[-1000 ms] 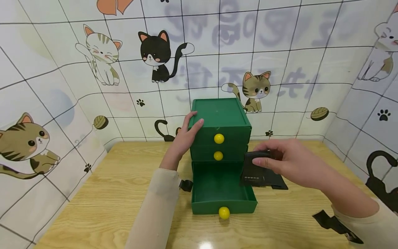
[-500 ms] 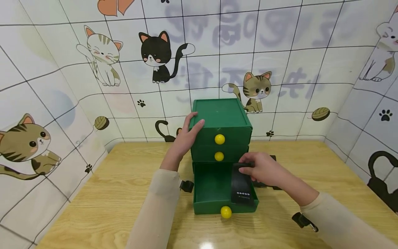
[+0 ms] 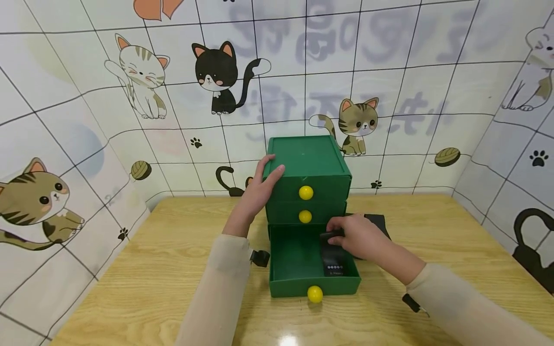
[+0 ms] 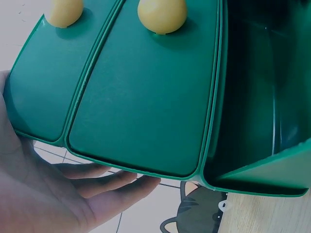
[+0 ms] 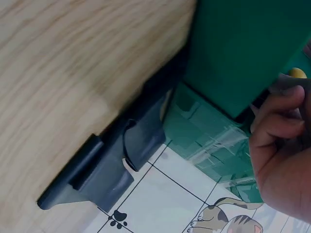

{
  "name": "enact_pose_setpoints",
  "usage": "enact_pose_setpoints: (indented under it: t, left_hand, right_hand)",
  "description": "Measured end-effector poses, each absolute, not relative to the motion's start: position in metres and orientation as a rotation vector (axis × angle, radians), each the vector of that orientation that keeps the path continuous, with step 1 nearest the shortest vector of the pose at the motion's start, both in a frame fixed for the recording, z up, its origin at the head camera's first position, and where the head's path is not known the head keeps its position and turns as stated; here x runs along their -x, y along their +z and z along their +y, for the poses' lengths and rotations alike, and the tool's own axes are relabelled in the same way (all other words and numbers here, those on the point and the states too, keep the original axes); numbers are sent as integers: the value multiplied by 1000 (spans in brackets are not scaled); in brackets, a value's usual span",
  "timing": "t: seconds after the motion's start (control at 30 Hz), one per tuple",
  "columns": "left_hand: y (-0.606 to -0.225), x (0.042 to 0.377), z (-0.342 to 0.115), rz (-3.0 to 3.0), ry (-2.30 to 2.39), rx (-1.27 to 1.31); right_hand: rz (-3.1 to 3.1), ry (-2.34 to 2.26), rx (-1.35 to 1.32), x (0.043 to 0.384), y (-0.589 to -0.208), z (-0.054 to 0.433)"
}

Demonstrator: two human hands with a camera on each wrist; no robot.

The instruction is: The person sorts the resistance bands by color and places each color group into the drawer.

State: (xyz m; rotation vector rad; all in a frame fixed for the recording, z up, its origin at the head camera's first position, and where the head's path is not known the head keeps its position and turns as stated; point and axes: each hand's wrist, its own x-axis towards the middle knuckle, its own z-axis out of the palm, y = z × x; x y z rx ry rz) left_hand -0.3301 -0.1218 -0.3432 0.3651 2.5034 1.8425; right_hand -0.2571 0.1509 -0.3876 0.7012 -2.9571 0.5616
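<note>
A wood-grain table point(image 3: 164, 274) is supporting a boxy green drawer unit point(image 3: 307, 156) before a white wall point(image 3: 285, 57) printed with grid lines and cats. Spherical yellow knobs point(image 3: 306, 192) are projecting from smooth drawer fronts. The left hand point(image 3: 255, 194) is resting, fingers extended, against the unit's upper left edge. The right hand point(image 3: 359, 235) is pinching a flat black item point(image 3: 333, 262) at the right side of the pulled-out bottom drawer point(image 3: 292, 288).

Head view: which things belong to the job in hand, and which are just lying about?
Job:
black item, pinched by the right hand
open bottom drawer
green drawer unit, touched by the left hand

Just about:
black stuff beside the unit, possibly related
wooden table
cat-print wall
</note>
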Motion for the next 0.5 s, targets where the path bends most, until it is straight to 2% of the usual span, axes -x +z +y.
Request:
enact_pose_setpoints:
  t: [0.5]
  left_hand:
    - [-343, 329, -123, 2511, 1836, -368]
  right_hand:
    - [-2766, 246, -736, 251, -398, 152]
